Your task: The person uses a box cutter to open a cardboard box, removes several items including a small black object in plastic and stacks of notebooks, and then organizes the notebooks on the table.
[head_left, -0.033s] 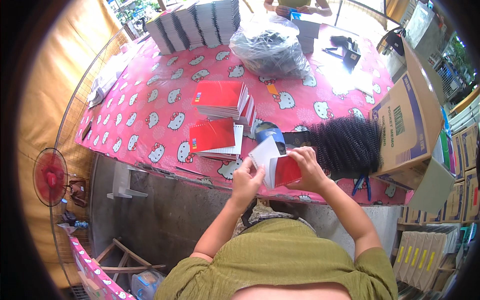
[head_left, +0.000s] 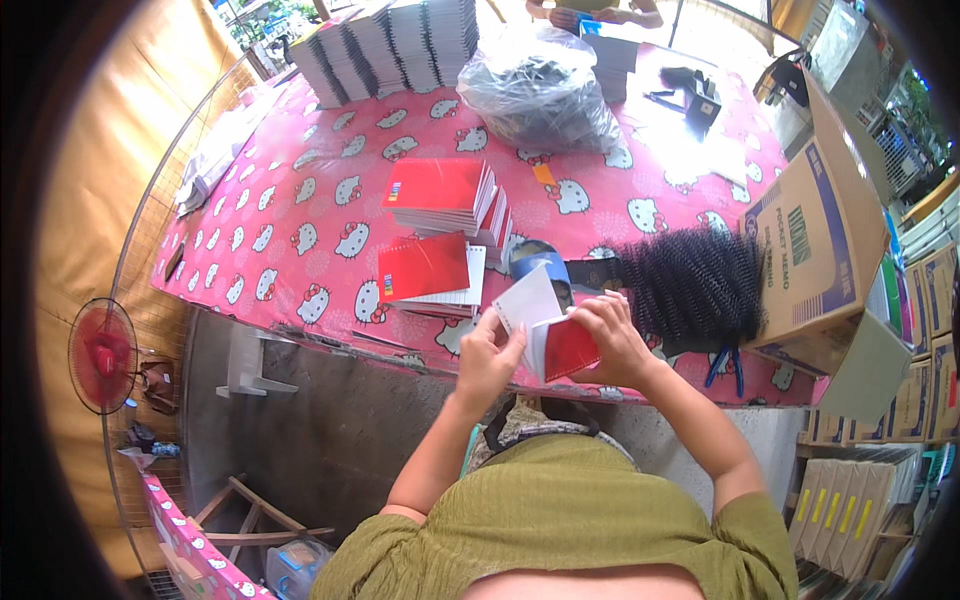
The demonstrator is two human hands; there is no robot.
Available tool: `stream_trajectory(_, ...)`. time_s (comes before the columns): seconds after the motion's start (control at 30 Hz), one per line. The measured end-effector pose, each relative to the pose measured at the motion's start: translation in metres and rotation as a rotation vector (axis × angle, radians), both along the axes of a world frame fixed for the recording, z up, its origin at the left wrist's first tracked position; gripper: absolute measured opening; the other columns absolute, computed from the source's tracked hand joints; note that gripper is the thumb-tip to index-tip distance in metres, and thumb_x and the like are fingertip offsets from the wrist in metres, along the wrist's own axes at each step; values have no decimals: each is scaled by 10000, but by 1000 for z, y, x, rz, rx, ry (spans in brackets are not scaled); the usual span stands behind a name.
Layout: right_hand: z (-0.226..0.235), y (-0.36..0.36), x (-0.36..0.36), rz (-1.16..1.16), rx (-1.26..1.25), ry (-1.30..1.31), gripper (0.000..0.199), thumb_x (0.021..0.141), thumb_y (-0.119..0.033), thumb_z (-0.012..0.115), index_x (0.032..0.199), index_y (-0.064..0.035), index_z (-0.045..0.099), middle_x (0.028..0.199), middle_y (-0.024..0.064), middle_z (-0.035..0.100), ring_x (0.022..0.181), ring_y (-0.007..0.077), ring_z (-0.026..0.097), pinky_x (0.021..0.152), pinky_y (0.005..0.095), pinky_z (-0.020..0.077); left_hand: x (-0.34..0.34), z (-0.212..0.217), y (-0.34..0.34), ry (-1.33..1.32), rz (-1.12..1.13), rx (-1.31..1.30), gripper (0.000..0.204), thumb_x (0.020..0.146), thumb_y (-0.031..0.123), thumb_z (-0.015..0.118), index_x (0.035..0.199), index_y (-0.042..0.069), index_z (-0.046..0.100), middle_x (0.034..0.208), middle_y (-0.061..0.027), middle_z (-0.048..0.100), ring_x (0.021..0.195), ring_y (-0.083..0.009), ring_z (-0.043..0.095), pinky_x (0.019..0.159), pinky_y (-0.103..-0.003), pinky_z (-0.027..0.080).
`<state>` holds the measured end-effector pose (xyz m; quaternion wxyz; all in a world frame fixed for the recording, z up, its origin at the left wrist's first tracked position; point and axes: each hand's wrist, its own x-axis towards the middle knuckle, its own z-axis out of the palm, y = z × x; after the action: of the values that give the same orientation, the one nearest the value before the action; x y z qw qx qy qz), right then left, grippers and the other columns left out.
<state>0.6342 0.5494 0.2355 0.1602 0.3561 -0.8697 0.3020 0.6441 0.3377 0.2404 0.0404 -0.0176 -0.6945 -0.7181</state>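
Over the table's front edge I hold a small memo notebook (head_left: 570, 350) with a red cover, opened at a white page (head_left: 528, 300). My right hand (head_left: 617, 345) is closed on the red cover side. The fingers of my left hand (head_left: 486, 362) pinch the lower left edge of the white page, which has a row of small holes along its side. Just left of my hands lie a short pile of red-covered memo pads (head_left: 422, 268) and, behind it, a taller stack of them (head_left: 435, 185). A blue-and-black rounded object (head_left: 540, 262) sits directly beyond the page.
Black plastic spiral coils (head_left: 695, 285) lie heaped at right, near blue-handled pliers (head_left: 722, 372) and an open cardboard box (head_left: 810, 240). Farther back are a filled plastic bag (head_left: 540, 95) and thick spiral-bound books (head_left: 390, 50). Another person's hands (head_left: 595, 18) work across the pink table (head_left: 310, 180).
The notebook and both hands have shifted very slightly left and toward me. My grip on it looks the same.
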Motion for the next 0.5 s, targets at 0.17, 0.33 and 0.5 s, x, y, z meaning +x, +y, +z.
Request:
stream_trajectory(0.17, -3, -12, 12, 8, 136, 143, 838, 502, -385, 794, 1232, -145, 459, 1085, 52, 442, 1036, 243, 402, 932, 456, 249, -21, 28, -32, -288, -418, -259, 215, 864, 169, 600, 990, -6, 603, 828, -30, 634, 720, -55, 570, 645, -234, 484)
stream_trajectory(0.33, -2, -15, 14, -49, 150, 133, 856, 487, -366, 798, 1236, -131, 458, 1083, 56, 448, 1024, 242, 413, 876, 418, 273, -23, 20, -30, -572, -527, 310, 340, 916, 313, 525, 1056, 7, 582, 944, -56, 626, 777, -99, 601, 660, -250, 497)
stream_trajectory(0.5, 5, -17, 18, -192, -37, -84, 886, 502, -352, 804, 1260, -112, 413, 1082, 106, 450, 1016, 287, 431, 898, 426, 305, -3, 16, -26, -467, -476, 427, 357, 914, 235, 526, 1172, -11, 503, 1039, -80, 605, 898, -129, 602, 749, -280, 505)
